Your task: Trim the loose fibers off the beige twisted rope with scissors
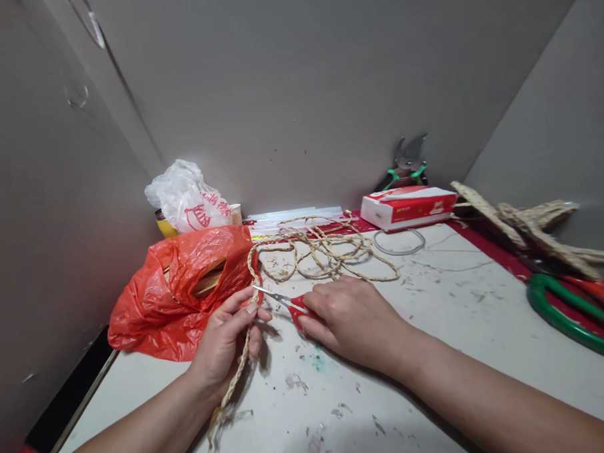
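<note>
Frayed tail: loose strands finish the near end of a braided cord (237, 378), which hangs below the left hand over a pale, stained tabletop (390, 403).
Left hand (226, 333): thumb and fingers pinch the cord, center-left of the table.
Right hand (349, 321): fingers curl firmly around the handles of red-handled scissors (296, 308), knuckles up.
Scissor tips: blades point left at the cord, just above the left thumb; whether they touch it cannot be told.
Dark flat object (72, 397): it lies along the table's left edge.
Green handle (569, 321): a thick loop curves in at the right edge.
Red plastic bag (151, 326): crumpled beside the left hand, it shows wooden pieces (211, 278) through its opening.
Loops of cord (333, 253): the braid spreads in loose rings beyond the 2 hands.
Wire ring (400, 251): gray, right of the loops.
Pale stalks (527, 233): several lie crossed at far right.
Back row: a white plastic bag (185, 198), clear sticks (296, 221) and a red-and-white box (416, 209), with green-trimmed shears (408, 160) behind it against a gray wall (286, 87).
</note>
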Motion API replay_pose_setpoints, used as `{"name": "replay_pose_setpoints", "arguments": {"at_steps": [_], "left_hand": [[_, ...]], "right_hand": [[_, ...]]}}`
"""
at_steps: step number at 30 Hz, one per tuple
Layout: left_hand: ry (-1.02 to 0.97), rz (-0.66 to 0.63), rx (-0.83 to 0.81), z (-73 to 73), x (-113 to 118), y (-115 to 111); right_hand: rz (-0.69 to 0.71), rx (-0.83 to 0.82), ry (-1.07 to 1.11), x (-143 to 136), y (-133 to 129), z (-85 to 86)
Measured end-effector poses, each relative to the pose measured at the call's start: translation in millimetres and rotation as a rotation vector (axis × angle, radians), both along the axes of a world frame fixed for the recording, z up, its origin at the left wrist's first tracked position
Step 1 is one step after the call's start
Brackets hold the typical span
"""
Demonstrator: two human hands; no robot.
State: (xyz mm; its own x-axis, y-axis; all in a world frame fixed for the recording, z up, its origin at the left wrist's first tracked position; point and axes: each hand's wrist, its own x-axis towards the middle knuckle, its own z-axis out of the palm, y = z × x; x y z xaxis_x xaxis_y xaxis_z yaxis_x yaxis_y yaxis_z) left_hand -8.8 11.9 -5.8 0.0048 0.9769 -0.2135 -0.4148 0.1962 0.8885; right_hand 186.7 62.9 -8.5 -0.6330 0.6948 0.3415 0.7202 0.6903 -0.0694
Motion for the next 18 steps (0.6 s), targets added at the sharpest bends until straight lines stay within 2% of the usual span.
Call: {"name": "replay_pose_setpoints", "arguments": {"at_steps": [6,18], "left_hand": [[0.017,0.011,0.011,1.2,0.1,-0.8],[0.060,0.069,0.009,3.4,4.2,-1.4]], "right_hand": [[-0.059,-0.047,0.085,2.0,4.0,-1.1],[0.029,0.026,0.027,-2.3,-4.9,-0.8]]}}
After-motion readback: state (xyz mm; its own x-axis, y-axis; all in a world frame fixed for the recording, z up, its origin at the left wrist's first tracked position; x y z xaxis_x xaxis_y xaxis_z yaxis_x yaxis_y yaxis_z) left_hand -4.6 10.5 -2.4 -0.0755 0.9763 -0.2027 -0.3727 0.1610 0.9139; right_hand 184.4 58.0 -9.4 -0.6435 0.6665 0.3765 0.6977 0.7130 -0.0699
